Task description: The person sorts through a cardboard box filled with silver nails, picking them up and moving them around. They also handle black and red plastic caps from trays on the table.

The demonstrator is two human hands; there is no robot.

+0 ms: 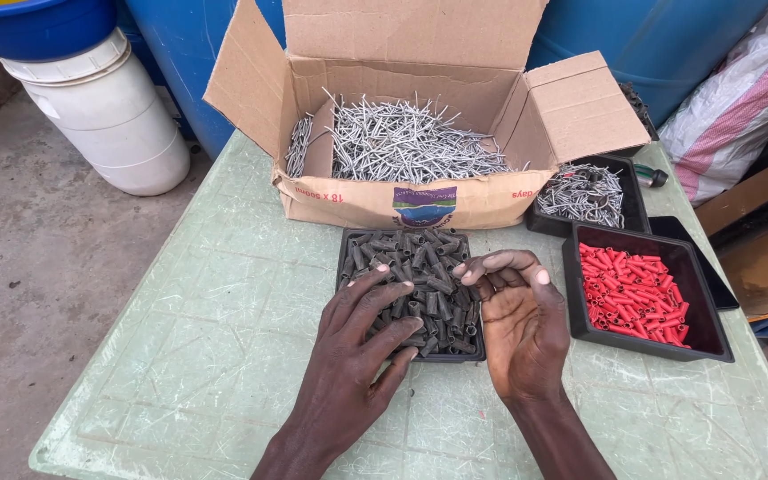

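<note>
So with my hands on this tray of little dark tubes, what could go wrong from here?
1. The tray of dark tubes is heaped to its rim; your left hand raking across it could push some onto the table.
2. Your cupped right hand is empty and tilted, so tubes dropped in may roll out.
3. The box of nails sits just behind; reaching over risks pricks.

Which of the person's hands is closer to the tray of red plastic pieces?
Right. The right hand is cupped palm up just beside the tray of red pieces, not touching it. The left hand lies farther away, spread over the tray of dark sleeves.
</note>
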